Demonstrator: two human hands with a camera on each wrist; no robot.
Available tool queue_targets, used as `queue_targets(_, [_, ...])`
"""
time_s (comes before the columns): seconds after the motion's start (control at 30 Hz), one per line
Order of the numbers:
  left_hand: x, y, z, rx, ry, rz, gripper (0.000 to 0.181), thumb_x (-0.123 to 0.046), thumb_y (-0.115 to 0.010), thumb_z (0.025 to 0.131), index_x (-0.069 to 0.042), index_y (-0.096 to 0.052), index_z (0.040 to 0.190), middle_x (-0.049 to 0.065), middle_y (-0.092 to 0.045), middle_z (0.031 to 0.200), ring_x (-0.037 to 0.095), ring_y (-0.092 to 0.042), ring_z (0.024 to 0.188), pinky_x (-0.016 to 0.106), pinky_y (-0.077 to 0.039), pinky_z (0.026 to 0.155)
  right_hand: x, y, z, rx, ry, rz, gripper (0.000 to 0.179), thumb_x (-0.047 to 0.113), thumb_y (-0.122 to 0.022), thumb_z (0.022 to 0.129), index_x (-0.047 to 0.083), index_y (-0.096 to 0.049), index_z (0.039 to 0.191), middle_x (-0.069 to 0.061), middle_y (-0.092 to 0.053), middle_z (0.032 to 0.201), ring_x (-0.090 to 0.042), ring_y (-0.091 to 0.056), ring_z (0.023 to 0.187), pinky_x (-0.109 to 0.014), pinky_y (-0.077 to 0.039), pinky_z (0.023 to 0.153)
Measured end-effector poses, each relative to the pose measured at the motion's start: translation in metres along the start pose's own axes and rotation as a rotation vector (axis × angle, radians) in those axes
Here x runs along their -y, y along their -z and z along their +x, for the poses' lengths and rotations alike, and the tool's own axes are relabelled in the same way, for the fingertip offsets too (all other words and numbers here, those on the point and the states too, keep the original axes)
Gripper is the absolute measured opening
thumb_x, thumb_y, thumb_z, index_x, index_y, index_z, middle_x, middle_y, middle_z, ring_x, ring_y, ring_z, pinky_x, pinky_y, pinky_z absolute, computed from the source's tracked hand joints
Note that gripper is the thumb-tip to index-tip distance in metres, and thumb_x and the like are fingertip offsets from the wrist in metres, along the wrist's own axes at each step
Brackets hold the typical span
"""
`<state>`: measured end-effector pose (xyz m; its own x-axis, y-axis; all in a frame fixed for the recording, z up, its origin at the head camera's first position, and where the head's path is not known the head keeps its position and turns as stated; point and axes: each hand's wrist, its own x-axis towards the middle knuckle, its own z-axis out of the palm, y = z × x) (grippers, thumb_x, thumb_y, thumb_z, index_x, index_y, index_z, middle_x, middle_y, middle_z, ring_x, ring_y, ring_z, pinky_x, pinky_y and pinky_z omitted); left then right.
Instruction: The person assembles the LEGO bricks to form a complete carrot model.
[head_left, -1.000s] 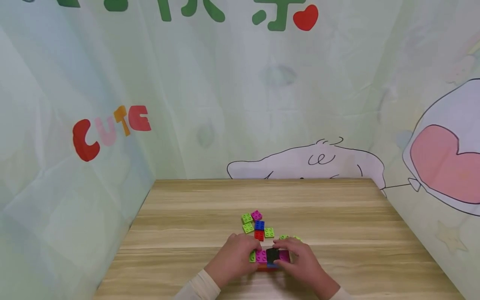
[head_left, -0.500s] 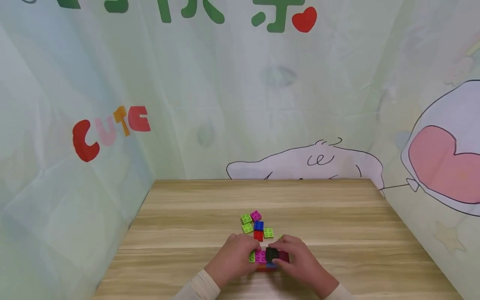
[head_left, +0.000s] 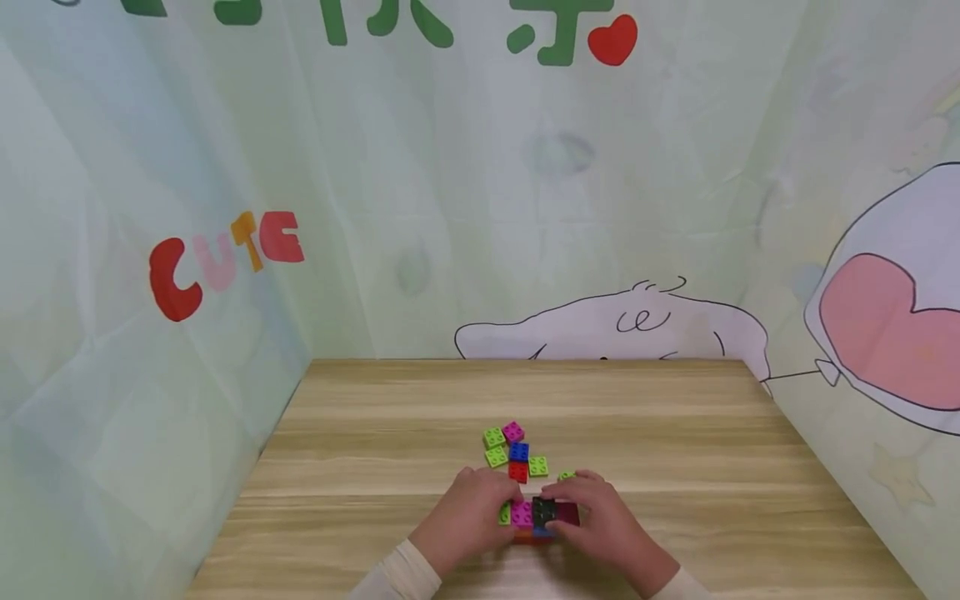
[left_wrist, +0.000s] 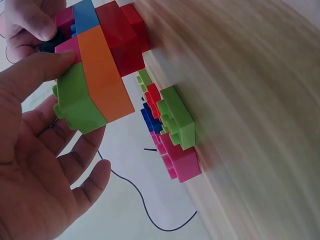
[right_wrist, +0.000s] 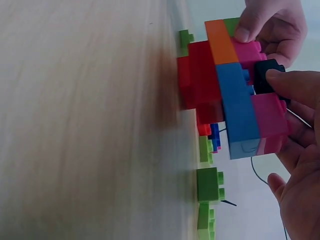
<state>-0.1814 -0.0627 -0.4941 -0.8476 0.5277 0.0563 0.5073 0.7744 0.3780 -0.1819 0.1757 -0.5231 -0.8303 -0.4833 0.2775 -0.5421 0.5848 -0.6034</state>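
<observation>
A built block of toy bricks stands on the table: red bricks (right_wrist: 202, 75) at the bottom, an orange brick (left_wrist: 105, 75) and a blue brick (right_wrist: 237, 110) above. Its top row has a green brick (left_wrist: 79, 100), a pink brick (head_left: 522, 514) and a darker pink brick (right_wrist: 270, 117). My left hand (head_left: 474, 512) grips the block's left end, thumb on the pink brick. Between thumb and fingers my right hand (head_left: 606, 523) pinches a black brick (head_left: 543, 512), which sits in the gap between the two pink ones, over the blue brick.
Behind the block lie loose bricks on the wooden table (head_left: 360, 417): several green bricks (head_left: 537, 466), a magenta brick (head_left: 513, 431), a blue brick (head_left: 519, 452) and a red brick (head_left: 518, 472). A printed curtain (head_left: 375, 208) hangs around the table's far side.
The black brick has turned slightly, so its studs now show from above. My right fingers have shifted a little over the green bricks behind. The left hand stays in place.
</observation>
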Motion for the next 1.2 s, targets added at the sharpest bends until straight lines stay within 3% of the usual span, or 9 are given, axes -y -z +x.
queue_targets(0.3, [0.0,0.001,0.0,-0.015,-0.018,0.011,0.024,-0.029,-0.091,0.074,-0.026,-0.075,0.092,-0.019,-0.065,0.085,0.003,-0.053,0.081,0.029,-0.039,0.075,0.004,0.001,0.003,0.057,0.04,-0.065,0.032,0.008,-0.088,0.079,0.015,-0.075,0.107,0.009,-0.073,0.109,-0.017,-0.069,0.108,-0.061,-0.038,0.114])
queue_targets(0.5, [-0.003,0.0,0.001,0.015,0.012,-0.05,0.02,-0.028,-0.092,0.075,-0.025,-0.074,0.082,-0.02,-0.06,0.076,0.004,-0.049,0.074,0.033,-0.044,0.08,0.005,-0.003,-0.002,0.074,0.075,-0.028,0.03,0.009,-0.087,0.081,0.02,-0.07,0.103,0.017,-0.068,0.101,-0.004,-0.063,0.095,-0.065,-0.036,0.111])
queue_targets(0.63, [-0.003,-0.002,0.0,0.019,0.033,-0.067,0.019,-0.028,-0.092,0.076,-0.025,-0.075,0.084,-0.02,-0.06,0.078,0.004,-0.049,0.075,0.032,-0.045,0.081,0.003,-0.008,-0.005,0.036,0.086,-0.009,0.033,0.011,-0.088,0.081,0.023,-0.068,0.104,0.021,-0.065,0.099,0.0,-0.059,0.091,-0.067,-0.037,0.109])
queue_targets(0.83, [0.0,-0.006,-0.003,-0.009,0.021,-0.087,0.023,-0.027,-0.091,0.076,-0.024,-0.075,0.091,-0.02,-0.063,0.084,0.002,-0.054,0.081,0.034,-0.05,0.088,-0.004,-0.005,0.0,0.002,0.081,0.004,0.022,0.028,-0.084,0.087,0.026,-0.071,0.105,0.022,-0.068,0.1,-0.001,-0.06,0.094,-0.048,-0.045,0.1])
queue_targets(0.9, [0.001,-0.007,-0.005,-0.015,0.008,-0.077,0.024,-0.028,-0.091,0.076,-0.024,-0.074,0.093,-0.02,-0.063,0.085,0.001,-0.056,0.082,0.035,-0.051,0.089,-0.007,0.001,0.007,-0.002,0.038,0.064,0.016,0.031,-0.08,0.092,0.025,-0.073,0.106,0.017,-0.071,0.104,-0.005,-0.064,0.101,-0.045,-0.049,0.098])
queue_targets(1.03, [0.002,-0.004,-0.009,-0.014,0.004,-0.046,0.025,-0.03,-0.09,0.077,-0.023,-0.075,0.095,-0.018,-0.063,0.085,0.002,-0.057,0.083,0.037,-0.051,0.09,-0.013,0.014,0.036,-0.037,-0.069,0.154,0.012,0.022,-0.075,0.096,0.018,-0.076,0.107,0.004,-0.074,0.108,-0.019,-0.068,0.107,-0.053,-0.054,0.097])
queue_targets(1.1, [0.002,-0.002,-0.01,-0.002,0.014,-0.043,0.024,-0.032,-0.089,0.078,-0.023,-0.075,0.094,-0.018,-0.063,0.086,0.003,-0.057,0.084,0.038,-0.051,0.092,-0.017,0.016,0.054,-0.014,-0.116,0.112,0.014,0.02,-0.076,0.095,0.016,-0.076,0.108,0.003,-0.073,0.107,-0.022,-0.067,0.106,-0.054,-0.054,0.095])
queue_targets(1.2, [0.002,0.001,-0.011,0.015,0.036,-0.056,0.024,-0.033,-0.089,0.078,-0.024,-0.075,0.095,-0.019,-0.064,0.087,0.003,-0.058,0.087,0.04,-0.05,0.095,-0.024,0.011,0.08,0.103,-0.143,-0.019,0.024,0.022,-0.077,0.095,0.013,-0.075,0.117,0.002,-0.071,0.11,-0.023,-0.066,0.106,-0.049,-0.055,0.093])
